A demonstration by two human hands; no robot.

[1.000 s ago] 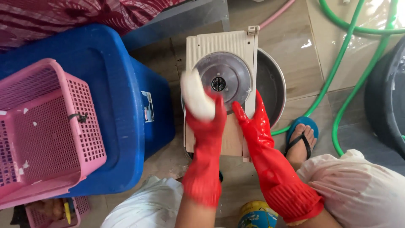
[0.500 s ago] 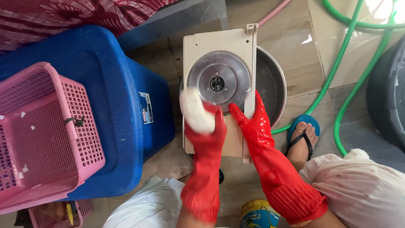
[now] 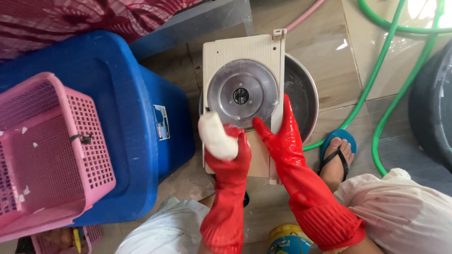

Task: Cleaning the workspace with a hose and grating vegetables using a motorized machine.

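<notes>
Both my hands wear long red rubber gloves. My left hand (image 3: 229,151) grips a soapy white sponge (image 3: 216,136) at the lower left edge of a cream plastic slicer board (image 3: 238,49). A round metal blade disc (image 3: 243,94) is set in the board. My right hand (image 3: 281,136) holds the board's lower right edge, fingers flat against it. The board leans over a metal basin (image 3: 303,96).
A big blue plastic tub (image 3: 120,113) stands at the left with a pink basket (image 3: 44,150) on it. Green hoses (image 3: 372,84) run across the wet tiled floor. My sandalled foot (image 3: 336,155) is at the right, and a dark tub (image 3: 435,103) is at the far right.
My left hand with the sponge has slid down from the disc to the board's lower left edge. The right hand stays on the board.
</notes>
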